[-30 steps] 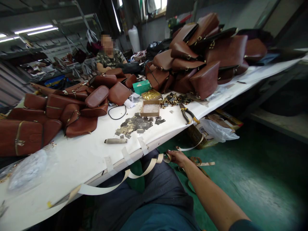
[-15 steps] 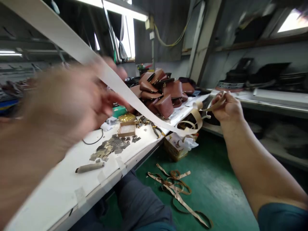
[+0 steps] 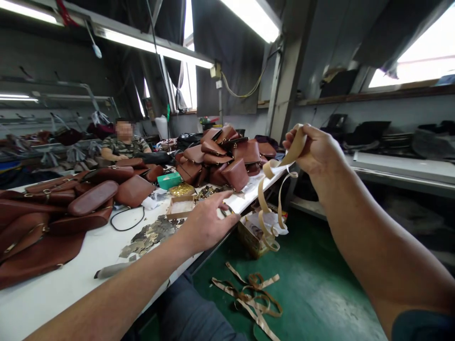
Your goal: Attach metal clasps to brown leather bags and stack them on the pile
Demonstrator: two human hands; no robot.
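The tan strap (image 3: 264, 192) is narrow, pale on one face and twisted into loose curls, dangling beyond the counter's (image 3: 156, 239) near edge from the right hand (image 3: 311, 147), which pinches its upper part. The left hand (image 3: 209, 220), fingers parted, hovers over that edge.

A short, dark sleeve (image 3: 421, 326), probably teal, circled the upper right arm (image 3: 373, 237); the trousers (image 3: 195, 310) were a dark blue-grey.
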